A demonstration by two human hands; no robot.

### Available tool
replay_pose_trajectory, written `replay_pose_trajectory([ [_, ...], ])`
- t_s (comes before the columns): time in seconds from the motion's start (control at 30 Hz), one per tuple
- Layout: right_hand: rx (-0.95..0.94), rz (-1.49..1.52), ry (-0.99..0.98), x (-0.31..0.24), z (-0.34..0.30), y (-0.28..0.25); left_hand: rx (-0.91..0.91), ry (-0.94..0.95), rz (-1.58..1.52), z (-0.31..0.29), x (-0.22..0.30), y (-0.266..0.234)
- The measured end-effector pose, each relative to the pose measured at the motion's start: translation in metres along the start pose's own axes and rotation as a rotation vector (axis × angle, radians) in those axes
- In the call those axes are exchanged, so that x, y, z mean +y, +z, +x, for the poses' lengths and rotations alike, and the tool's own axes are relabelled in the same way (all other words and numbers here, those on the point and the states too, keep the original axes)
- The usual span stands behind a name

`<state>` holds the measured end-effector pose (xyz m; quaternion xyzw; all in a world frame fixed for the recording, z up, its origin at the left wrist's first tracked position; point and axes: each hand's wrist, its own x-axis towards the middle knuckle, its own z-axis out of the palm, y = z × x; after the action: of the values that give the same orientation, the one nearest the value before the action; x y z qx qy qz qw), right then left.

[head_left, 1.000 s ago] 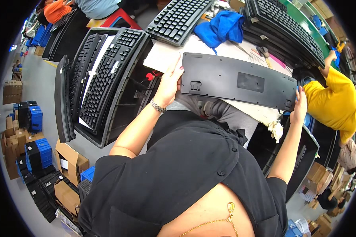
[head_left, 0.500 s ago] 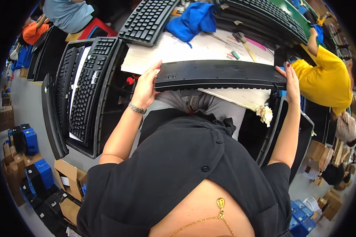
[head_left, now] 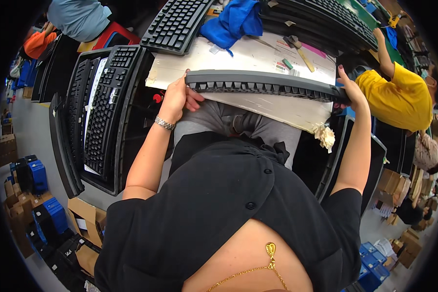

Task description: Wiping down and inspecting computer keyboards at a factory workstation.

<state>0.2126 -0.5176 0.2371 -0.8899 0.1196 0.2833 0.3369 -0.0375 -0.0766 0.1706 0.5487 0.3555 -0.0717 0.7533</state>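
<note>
A black computer keyboard point(head_left: 263, 83) is held up edge-on between my two hands, over the near side of a white board point(head_left: 228, 57). Its long edge and a row of keys face me. My left hand point(head_left: 181, 97) grips the left end, with the thumb on top and the fingers curled below. At the right end, my right hand point(head_left: 351, 90) is closed round the corner, one finger pointing up. On the board beyond lie a blue cloth point(head_left: 236, 24), a small green piece point(head_left: 287, 63) and a brush-like tool with a light handle point(head_left: 304, 56).
Another keyboard point(head_left: 177, 24) rests at the far left of the board. More keyboards stand in a black crate point(head_left: 117, 180) to my left. A stack of keyboards point(head_left: 321, 24) lies at the far right. A co-worker in a yellow shirt point(head_left: 399, 100) sits close on the right.
The keyboard has been tilted from showing its flat underside to showing its edge and keys. My left fingers now show below its left end, and my grip on the right has shifted.
</note>
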Motion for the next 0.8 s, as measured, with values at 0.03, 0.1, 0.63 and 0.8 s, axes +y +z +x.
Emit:
replay_pose_trajectory([
  [0.03,0.005,-0.012,0.004,-0.005,0.002,0.001,0.067,0.131,0.123,0.003,-0.002,-0.003],
  [0.1,0.013,-0.037,0.014,-0.013,0.003,0.002,0.200,0.388,0.371,0.008,-0.010,-0.008],
  [0.63,-0.021,-0.093,-0.020,-0.018,0.018,-0.001,0.304,1.037,0.132,0.015,-0.029,0.007],
  [0.8,0.031,-0.103,-0.010,-0.003,0.035,-0.003,0.097,1.026,-0.038,0.016,-0.016,0.031],
])
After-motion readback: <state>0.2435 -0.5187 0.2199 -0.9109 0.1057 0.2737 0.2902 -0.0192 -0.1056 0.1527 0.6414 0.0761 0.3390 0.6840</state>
